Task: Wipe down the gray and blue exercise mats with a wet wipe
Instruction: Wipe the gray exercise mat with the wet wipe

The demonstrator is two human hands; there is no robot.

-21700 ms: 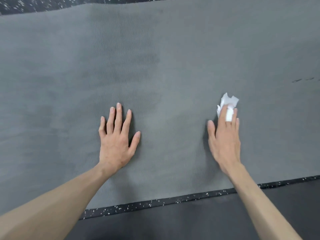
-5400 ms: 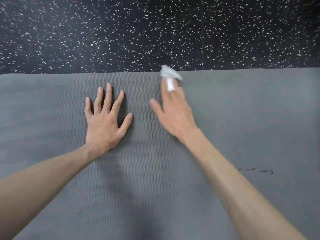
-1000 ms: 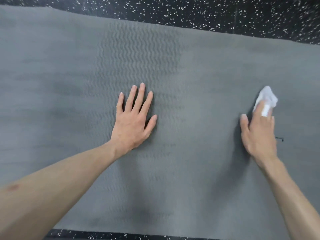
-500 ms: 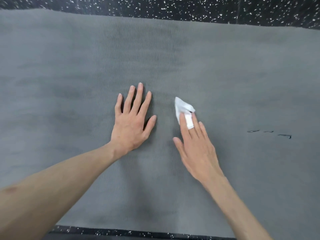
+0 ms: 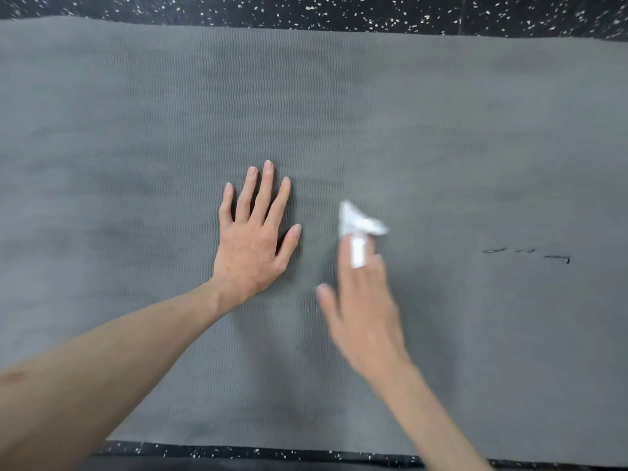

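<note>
Head view looks straight down on the ribbed gray foam exercise mat (image 5: 407,113), spread flat over black speckled rubber flooring (image 5: 306,8). The left hand (image 5: 253,239) lies flat, fingers spread, bracing the mat. Just beside it the right hand (image 5: 363,307), blurred, presses a crumpled white wet wipe (image 5: 358,224) to the mat under straight fingers, a strip of wipe pinched between two of them. I'd say the gray mat is mid-wipe. Small dark marks (image 5: 526,254) sit well off to the right; the next stroke should probably sweep toward them, pressing evenly. No blue mat is visible.
</note>
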